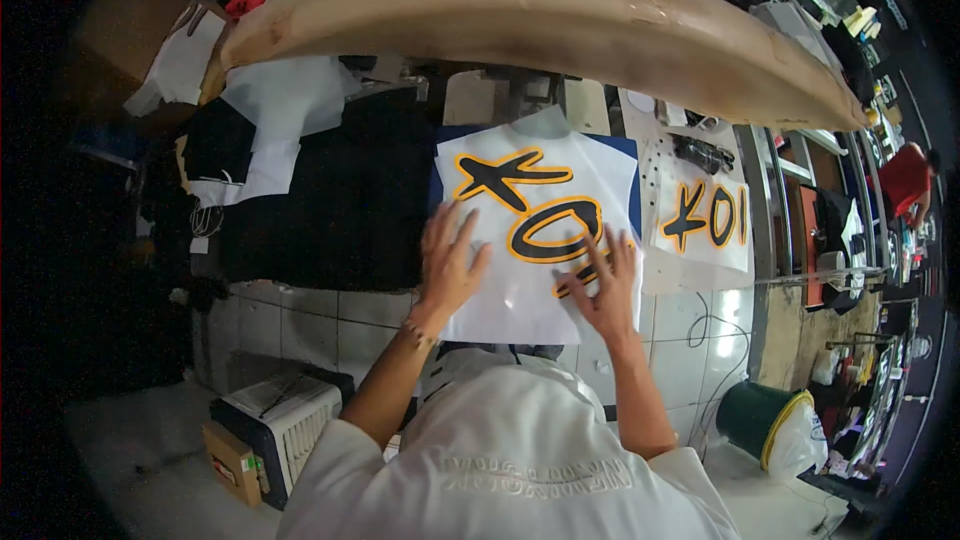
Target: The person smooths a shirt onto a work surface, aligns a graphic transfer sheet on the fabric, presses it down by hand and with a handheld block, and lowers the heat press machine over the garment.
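In the head view, your left hand [452, 258] and your right hand [608, 290] are both open, with the fingers spread and pinching nothing. They lie over a big white sheet [500, 312] right in front of you, in the middle. I can't tell how hard they press. Your left hand is at the left edge of the sheet. Your right hand is near the right edge and hides part of the nearest of the black letters [495, 177], which have orange edges. A blue board [628, 152] peeks out from under the far part of the sheet.

To the right is a smaller clear sheet [703, 258] with the same kind of letters, and a crumpled black bundle [703, 153] sits just past it. To the left is a wide black top [330, 205], with pale sheets [275, 165] at its far left. A long brown wrapped thing [540, 15] goes across the far side and blocks what is behind it.

On the floor, a white and dark crate [300, 440] is near left, and a green bucket [748, 425] is near right, with a white plastic bag [797, 448] at its mouth. Far to the right is a person in red [903, 185].
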Tool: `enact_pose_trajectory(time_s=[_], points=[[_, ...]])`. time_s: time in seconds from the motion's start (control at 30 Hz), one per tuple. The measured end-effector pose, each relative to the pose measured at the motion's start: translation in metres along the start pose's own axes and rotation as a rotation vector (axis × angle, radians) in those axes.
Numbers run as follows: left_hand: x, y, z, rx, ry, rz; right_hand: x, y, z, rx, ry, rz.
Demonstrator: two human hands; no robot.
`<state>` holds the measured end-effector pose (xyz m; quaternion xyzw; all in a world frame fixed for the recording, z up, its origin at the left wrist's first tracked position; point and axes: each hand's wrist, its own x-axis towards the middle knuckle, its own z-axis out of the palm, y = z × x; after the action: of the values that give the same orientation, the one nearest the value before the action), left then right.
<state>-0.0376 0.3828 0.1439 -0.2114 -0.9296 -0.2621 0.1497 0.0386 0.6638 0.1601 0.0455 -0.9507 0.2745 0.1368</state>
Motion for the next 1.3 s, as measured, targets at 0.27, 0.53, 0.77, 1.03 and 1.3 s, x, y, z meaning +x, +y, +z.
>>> enact_pose_trajectory(time_s=[0.27,0.53,0.77,1.03,1.3], points=[[0.030,-0.002,0.023,0.102,-0.136,-0.067,0.025,-0.023,0.039,-0.169,-0.208,-0.023],[0.031,-0.008,0.020,0.098,-0.109,-0.035,0.063,-0.019,0.048,-0.069,-0.154,-0.092],[0.027,-0.008,0.021,0.099,-0.066,-0.020,0.088,-0.020,0.059,-0.137,-0.154,-0.111],[0.028,-0.015,0.022,0.021,-0.007,-0.001,0.084,-0.015,0.047,-0.115,-0.156,-0.143],[-0.101,-0.091,-0.007,-0.752,-0.028,-0.669,-0.056,0.076,-0.027,0.480,0.125,0.645]])
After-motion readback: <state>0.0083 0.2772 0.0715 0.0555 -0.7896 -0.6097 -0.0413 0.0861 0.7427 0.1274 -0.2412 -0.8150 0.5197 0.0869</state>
